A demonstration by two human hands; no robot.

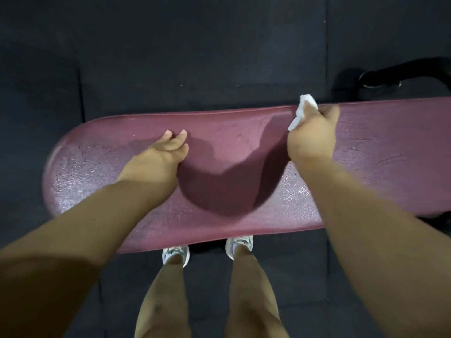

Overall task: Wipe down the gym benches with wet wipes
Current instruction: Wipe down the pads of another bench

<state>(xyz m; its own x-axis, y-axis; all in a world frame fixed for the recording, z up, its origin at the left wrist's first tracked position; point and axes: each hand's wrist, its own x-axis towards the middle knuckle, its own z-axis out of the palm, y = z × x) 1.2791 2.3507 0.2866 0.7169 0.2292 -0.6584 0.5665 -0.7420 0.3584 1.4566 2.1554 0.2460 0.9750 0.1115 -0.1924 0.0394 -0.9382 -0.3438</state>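
A long maroon padded gym bench (102, 172) runs across the view from left to right, its rounded end at the left. My right hand (313, 135) grips a crumpled white wet wipe (302, 111) at the bench's far edge. The wipe sticks out past my fingers on the left of the hand. My left hand (158, 154) rests on the pad nearer the rounded end, fingertips touching the surface. The pad is glossy and cracked in places.
Dark rubber floor tiles (195, 57) surround the bench. A black frame part or strap (395, 74) lies at the far right behind the bench. My legs and white shoes (175, 254) stand close against the near edge of the bench.
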